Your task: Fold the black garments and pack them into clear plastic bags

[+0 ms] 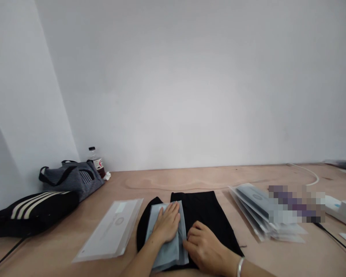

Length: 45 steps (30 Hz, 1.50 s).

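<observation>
On the near side of a wooden tabletop [161,181], a translucent packet [169,254] lies over black cloth [217,219], pressed by a person's left hand [167,223].

The left fingers are extended and released, flat on the packet; those of the right hand [203,245] curl by its right edge, and whether they pinch it cannot be told. Work on this 1 looks partway: grey-blue contents show through, but whether the packet is sealed does not show. To the right, a fanned stack of packets [256,202], some dark inside, appears done and set aside. To the left, a white pouch [112,231] lies flat, seemingly unfilled. The black cloth remains unwrapped.
</observation>
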Each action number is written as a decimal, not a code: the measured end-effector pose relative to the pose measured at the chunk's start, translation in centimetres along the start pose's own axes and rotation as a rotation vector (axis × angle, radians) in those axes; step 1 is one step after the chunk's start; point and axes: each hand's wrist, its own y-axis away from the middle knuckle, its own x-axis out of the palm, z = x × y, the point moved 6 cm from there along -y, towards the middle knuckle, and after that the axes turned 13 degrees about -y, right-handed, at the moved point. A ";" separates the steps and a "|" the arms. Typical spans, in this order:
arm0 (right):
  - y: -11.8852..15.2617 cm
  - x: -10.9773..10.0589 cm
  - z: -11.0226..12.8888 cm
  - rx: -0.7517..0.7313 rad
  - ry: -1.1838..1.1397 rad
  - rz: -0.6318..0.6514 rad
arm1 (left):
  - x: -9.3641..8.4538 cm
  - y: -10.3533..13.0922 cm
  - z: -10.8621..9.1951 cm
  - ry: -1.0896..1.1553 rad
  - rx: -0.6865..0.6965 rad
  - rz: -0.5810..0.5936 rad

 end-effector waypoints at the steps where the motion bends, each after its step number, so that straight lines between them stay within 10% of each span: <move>1: 0.3 0.0 0.6 -0.007 -0.012 0.000 | -0.1 0.0 0.0 0.004 -0.001 0.000; 6: 1.0 -1.1 0.9 0.062 -0.190 0.052 | -0.1 -0.1 0.0 0.037 -0.009 -0.020; 15: 0.2 -1.7 -5.9 0.651 -0.505 -0.012 | -4.4 2.0 0.6 0.033 0.059 -0.341; 21: -1.4 0.7 -7.7 0.836 -0.536 -0.003 | -1.2 3.2 2.4 0.062 -0.019 -0.156; 31: -3.8 2.2 -7.5 1.089 -0.395 -0.028 | -0.1 3.2 2.9 0.147 -0.036 -0.193; 45: 6.1 -3.4 -15.2 1.378 -0.125 -0.145 | 0.8 3.2 2.4 0.036 0.022 -0.146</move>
